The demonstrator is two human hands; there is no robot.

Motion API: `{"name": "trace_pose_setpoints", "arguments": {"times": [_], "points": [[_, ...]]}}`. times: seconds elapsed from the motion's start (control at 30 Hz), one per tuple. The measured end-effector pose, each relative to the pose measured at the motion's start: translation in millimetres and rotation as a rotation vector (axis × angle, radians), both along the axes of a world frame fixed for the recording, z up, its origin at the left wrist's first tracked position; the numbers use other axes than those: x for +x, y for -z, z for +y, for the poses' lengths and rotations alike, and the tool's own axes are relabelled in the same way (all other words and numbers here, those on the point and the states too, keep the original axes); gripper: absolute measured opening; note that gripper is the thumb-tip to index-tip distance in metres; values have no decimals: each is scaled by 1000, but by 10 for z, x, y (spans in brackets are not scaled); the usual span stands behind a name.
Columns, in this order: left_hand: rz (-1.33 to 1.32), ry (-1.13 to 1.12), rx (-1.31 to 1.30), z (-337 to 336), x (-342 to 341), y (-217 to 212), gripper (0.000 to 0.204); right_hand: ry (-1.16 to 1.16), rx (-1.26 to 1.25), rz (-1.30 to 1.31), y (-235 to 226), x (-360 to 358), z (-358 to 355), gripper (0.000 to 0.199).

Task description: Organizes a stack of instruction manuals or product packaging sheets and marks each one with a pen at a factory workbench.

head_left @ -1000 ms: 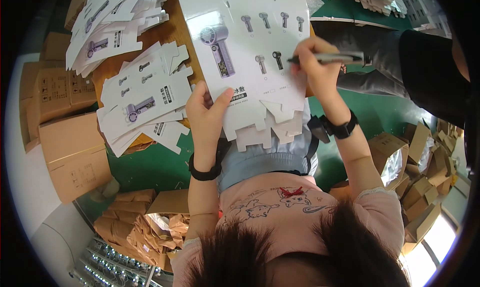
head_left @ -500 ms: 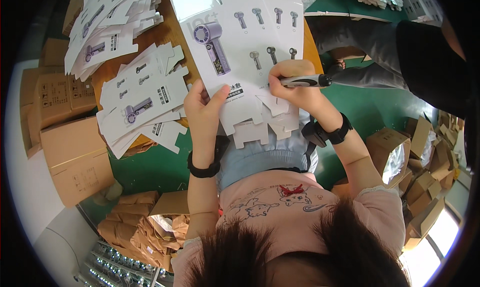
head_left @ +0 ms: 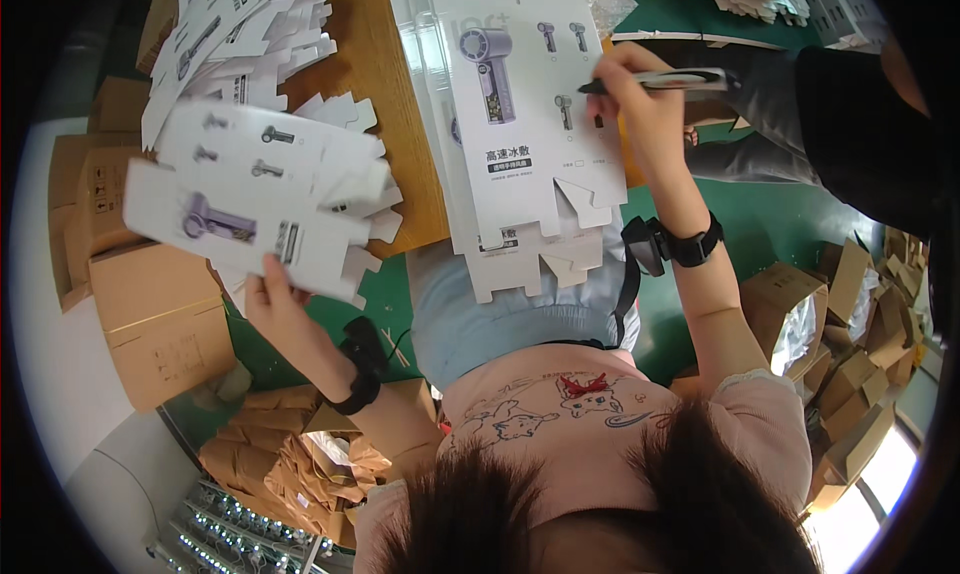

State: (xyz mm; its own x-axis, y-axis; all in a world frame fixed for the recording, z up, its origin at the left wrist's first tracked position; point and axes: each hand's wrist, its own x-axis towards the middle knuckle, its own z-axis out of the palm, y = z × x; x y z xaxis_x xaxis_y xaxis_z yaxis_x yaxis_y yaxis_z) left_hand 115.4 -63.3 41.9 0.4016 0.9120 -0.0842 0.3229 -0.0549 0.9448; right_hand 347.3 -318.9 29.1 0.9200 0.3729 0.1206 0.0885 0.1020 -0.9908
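My left hand (head_left: 280, 309) pinches the lower edge of a flat white box sheet (head_left: 240, 199) printed with purple and dark handheld fans. The sheet is slightly blurred and hangs over the left pile, hiding most of it. In my right hand (head_left: 645, 104) is a marker pen (head_left: 690, 78), its dark tip uncapped and pointing left, just above the right edge of another box sheet (head_left: 525, 159). That sheet tops a stack of similar unfolded boxes in front of me, their cut flaps overhanging the table's near edge above my lap.
A tall heap of flat boxes (head_left: 215, 54) covers the far left of the wooden table (head_left: 375, 54). Brown cartons (head_left: 165, 314) stand on the left, and open cartons (head_left: 785, 314) on the right. Another person's legs (head_left: 750, 124) are at the far right. Bubble wrap (head_left: 605, 4) lies beyond the stack.
My left hand has left the middle stack and moved left, carrying a box sheet over the left pile. My right hand, with the marker, has risen and shifted right; another sheet now shows on top.
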Motion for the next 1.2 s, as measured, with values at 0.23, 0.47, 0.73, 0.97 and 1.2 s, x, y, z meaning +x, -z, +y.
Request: {"name": "trace_pose_setpoints", "arguments": {"times": [0.23, 0.47, 0.73, 0.97, 1.2], "points": [[379, 202, 454, -397, 409, -93, 27, -292, -228, -101, -34, -29, 171, 9], [150, 615, 274, -773, 972, 54, 28, -137, -73, -91, -40, -57, 184, 8], [-23, 511, 47, -828, 881, 296, 26, 77, -20, -3, 58, 135, 274, 10], [-65, 448, -4, -744, 826, 246, 25, -32, -70, 21, 24, 86, 325, 11], [-7, 421, -33, -783, 792, 249, 23, 80, -207, -143, 134, 89, 379, 11]]}}
